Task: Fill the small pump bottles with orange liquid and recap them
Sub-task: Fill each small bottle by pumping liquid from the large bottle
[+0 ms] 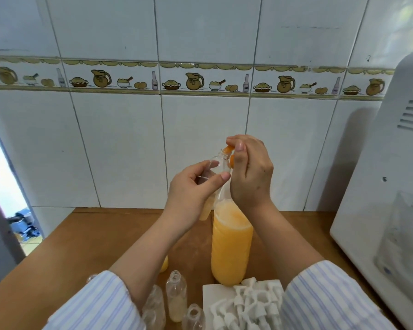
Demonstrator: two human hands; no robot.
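Note:
A tall clear bottle (231, 246) mostly full of orange liquid stands on the wooden counter (105, 234). My left hand (196, 186) grips its clear upper part just below the neck. My right hand (250, 167) pinches the orange cap (229, 149) at the bottle's mouth; the cap sits tilted beside the rim. Small clear pump bottles stand uncapped near the front: one (176, 296) with a little pale liquid, another (193, 316), a third (154, 306). A small bottle with orange liquid (164, 264) peeks from behind my left forearm. Several white pump caps (250, 303) lie on a white paper towel (212, 294).
A large white appliance (391, 186) fills the counter's right side. The tiled wall (129, 139) runs close behind the tall bottle. At the left, the counter ends at a door gap (22, 222) with the floor below.

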